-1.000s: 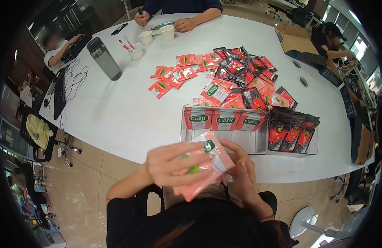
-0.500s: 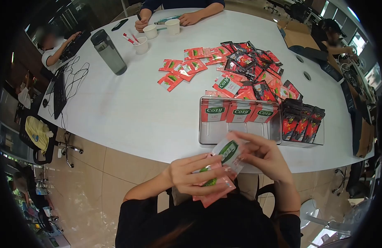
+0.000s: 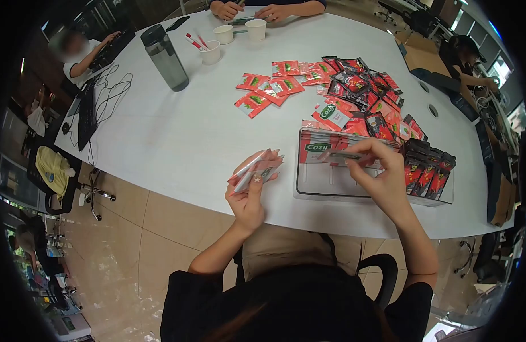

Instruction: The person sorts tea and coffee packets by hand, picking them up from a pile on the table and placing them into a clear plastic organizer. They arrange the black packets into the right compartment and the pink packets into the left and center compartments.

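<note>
My left hand (image 3: 247, 208) is closed around several pink-and-white tea sachets (image 3: 256, 171), held edge-up over the table's front edge. Between the thumb and fingers of my right hand (image 3: 388, 179) is one Cozy tea sachet (image 3: 336, 155), tilted nearly flat above a clear plastic box (image 3: 325, 192). Red Cozy sachets (image 3: 316, 149) stand in a row along that box's back side; my right hand hides part of them. In the right-hand section, black-and-red sachets (image 3: 423, 174) are packed upright in rows.
Behind the box lies a loose heap of black sachets (image 3: 354, 82) and red sachets (image 3: 286, 85). A grey bottle (image 3: 166, 60) and paper cups (image 3: 210, 54) stand farther back. Cables (image 3: 109, 94) and a keyboard (image 3: 87, 114) are at left. Another person's hands (image 3: 268, 12) rest at the far edge.
My hands have separated. My right hand moved up and forward over the box with one sachet; my left hand turned and lifted its sachets left of the box. The view shifted slightly.
</note>
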`<action>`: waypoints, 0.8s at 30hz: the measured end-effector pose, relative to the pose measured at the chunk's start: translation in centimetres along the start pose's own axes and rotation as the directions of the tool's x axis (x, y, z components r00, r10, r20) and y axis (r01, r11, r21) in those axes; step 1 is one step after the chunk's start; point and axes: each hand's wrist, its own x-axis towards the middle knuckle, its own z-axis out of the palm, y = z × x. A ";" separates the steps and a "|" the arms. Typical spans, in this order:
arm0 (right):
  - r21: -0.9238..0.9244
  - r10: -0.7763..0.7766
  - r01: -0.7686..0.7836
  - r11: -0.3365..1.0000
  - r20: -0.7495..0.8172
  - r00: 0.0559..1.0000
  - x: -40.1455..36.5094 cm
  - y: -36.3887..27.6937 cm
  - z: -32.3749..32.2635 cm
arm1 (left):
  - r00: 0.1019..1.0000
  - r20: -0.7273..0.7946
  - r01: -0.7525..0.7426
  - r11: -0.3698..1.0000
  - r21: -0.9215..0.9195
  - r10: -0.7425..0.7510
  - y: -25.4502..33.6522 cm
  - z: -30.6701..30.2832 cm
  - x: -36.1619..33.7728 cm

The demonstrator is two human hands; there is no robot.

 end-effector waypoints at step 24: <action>-0.672 -0.386 0.412 0.615 0.199 0.901 3.4 0.3 3.8 | 0.965 0.145 0.241 0.955 -0.172 -0.218 0.3 -0.4 0.1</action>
